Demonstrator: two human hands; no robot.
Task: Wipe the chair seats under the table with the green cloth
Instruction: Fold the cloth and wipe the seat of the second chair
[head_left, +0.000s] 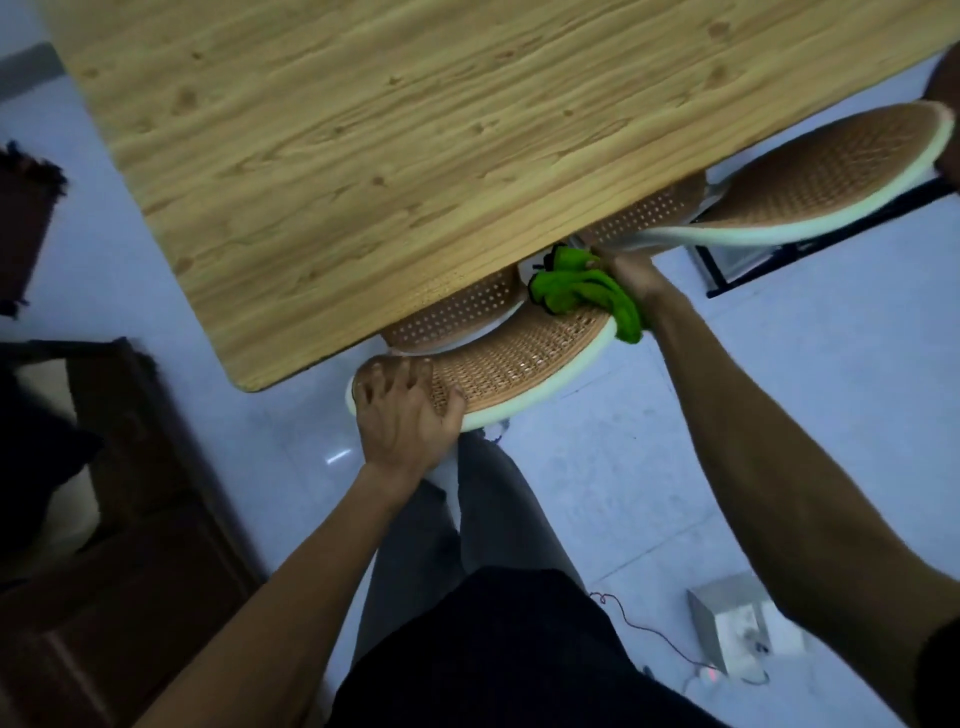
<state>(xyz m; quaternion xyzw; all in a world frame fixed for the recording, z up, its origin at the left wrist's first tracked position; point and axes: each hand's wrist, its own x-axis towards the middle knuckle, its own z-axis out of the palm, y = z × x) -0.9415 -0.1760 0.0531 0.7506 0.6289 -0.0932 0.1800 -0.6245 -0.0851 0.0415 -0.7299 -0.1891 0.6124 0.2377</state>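
A wooden table (363, 156) fills the upper frame. Two woven cane chair seats with pale rims poke out from under its near edge. My left hand (402, 410) grips the front rim of the near chair seat (519, 358), fingers spread over the cane. My right hand (636, 275) presses a bunched green cloth (582, 293) onto the far right side of that seat, close to the table edge. The second chair seat (831, 171) lies to the right, partly under the table. The curved cane backs of both chairs are mostly hidden beneath the tabletop.
Dark wooden furniture (135, 519) stands at the left. A black metal frame (779, 254) sits on the pale tiled floor right of the chairs. A small grey box (727, 629) with a red wire lies on the floor at lower right. My legs are below the seat.
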